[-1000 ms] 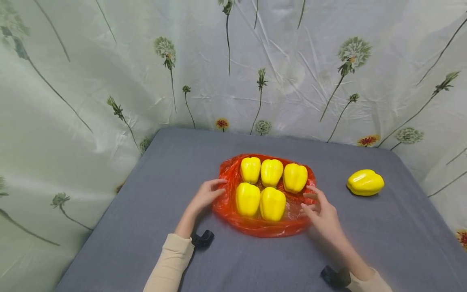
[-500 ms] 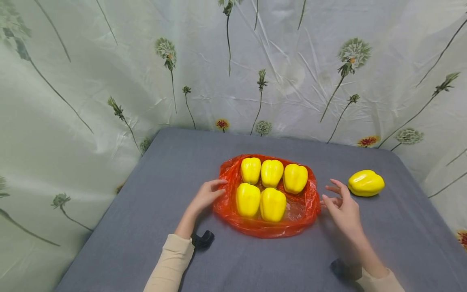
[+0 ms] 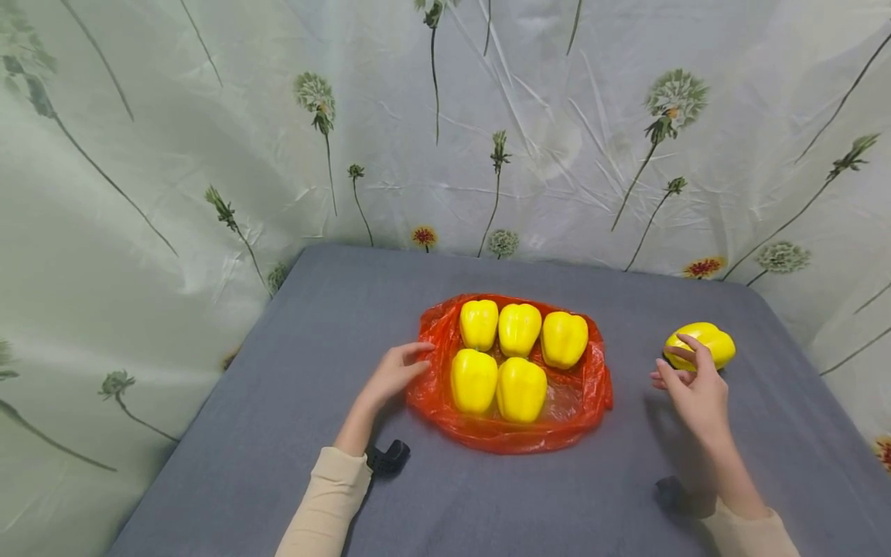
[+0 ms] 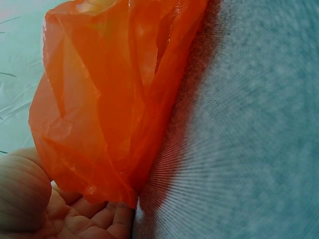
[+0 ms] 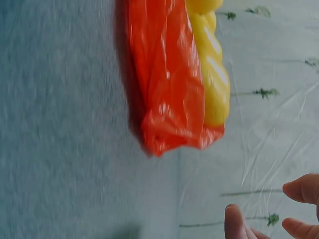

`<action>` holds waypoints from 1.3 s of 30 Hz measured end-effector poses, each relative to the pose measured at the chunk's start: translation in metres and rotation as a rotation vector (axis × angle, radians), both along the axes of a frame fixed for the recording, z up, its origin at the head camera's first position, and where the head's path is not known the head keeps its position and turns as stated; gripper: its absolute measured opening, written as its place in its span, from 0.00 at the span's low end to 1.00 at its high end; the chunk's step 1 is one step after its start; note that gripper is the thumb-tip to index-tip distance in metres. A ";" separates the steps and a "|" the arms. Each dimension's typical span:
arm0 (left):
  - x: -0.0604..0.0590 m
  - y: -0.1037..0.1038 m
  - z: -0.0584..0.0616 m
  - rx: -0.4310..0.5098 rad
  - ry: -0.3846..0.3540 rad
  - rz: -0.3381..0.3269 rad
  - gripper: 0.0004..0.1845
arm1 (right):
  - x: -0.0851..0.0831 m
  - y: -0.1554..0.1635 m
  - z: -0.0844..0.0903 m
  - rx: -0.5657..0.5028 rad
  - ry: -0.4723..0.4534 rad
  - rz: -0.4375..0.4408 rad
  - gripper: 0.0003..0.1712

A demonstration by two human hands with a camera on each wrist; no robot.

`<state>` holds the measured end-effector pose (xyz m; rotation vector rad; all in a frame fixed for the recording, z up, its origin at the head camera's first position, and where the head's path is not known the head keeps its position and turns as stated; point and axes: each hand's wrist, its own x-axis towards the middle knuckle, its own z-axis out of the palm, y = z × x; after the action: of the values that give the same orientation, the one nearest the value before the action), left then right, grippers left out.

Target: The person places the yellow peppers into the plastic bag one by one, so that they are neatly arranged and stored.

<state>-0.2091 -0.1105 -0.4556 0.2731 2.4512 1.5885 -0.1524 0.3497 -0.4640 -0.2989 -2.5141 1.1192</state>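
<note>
The fingers (image 3: 685, 350) of the right hand (image 3: 698, 391) are spreading apart and loosely bent over the near side of a lone yellow bell pepper (image 3: 710, 341), which is lying on its side on the grey bench (image 3: 348, 309) at about 3 o'clock from the bag, well apart from it. Whether the fingertips are already touching the pepper's skin cannot be told; nothing is clamped yet. The left hand (image 3: 395, 373) is resting at the bag's 9 o'clock edge, its fingers (image 3: 416, 350) lying nearly straight against the orange-red plastic bag (image 3: 592, 387); the left wrist view is showing the plastic standing up just beside the palm (image 4: 79, 214).

To do this well, as I judge it, the right fingers should be wrapping round the pepper's broad middle, thumb opposite the others, since the skin looks glossy and likely slippery. The left hand would do best pinning the bag's rim flat so the thin plastic is not sliding or folding inward.

The bag is lying open on the bench and holding five yellow peppers: three in the far row (image 3: 518, 328) and two in the near row (image 3: 497, 387). A bare patch of plastic is showing at the bag's 4 o'clock corner, beside the near row.
</note>
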 end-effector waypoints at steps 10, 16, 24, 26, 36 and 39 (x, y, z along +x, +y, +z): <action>0.000 0.000 -0.001 -0.004 0.006 -0.006 0.19 | 0.023 -0.020 0.057 -0.010 -0.089 -0.121 0.34; -0.001 0.000 -0.001 -0.006 0.010 -0.014 0.19 | 0.023 -0.010 0.054 -0.015 -0.110 -0.200 0.37; 0.000 0.001 -0.001 0.003 -0.016 -0.004 0.19 | 0.019 0.005 0.050 -0.050 -0.164 -0.262 0.45; 0.000 0.000 -0.002 -0.003 -0.020 -0.006 0.19 | 0.017 0.009 0.049 -0.048 -0.174 -0.270 0.46; 0.001 -0.001 0.001 0.007 -0.002 -0.009 0.19 | 0.006 0.021 0.044 -0.034 -0.278 -0.260 0.45; 0.002 -0.001 0.002 0.001 0.001 -0.015 0.19 | 0.002 0.023 0.041 -0.066 -0.271 -0.231 0.46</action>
<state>-0.2075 -0.1113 -0.4539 0.2917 2.4437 1.5842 -0.1501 0.3728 -0.4228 -0.7861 -2.5875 1.1339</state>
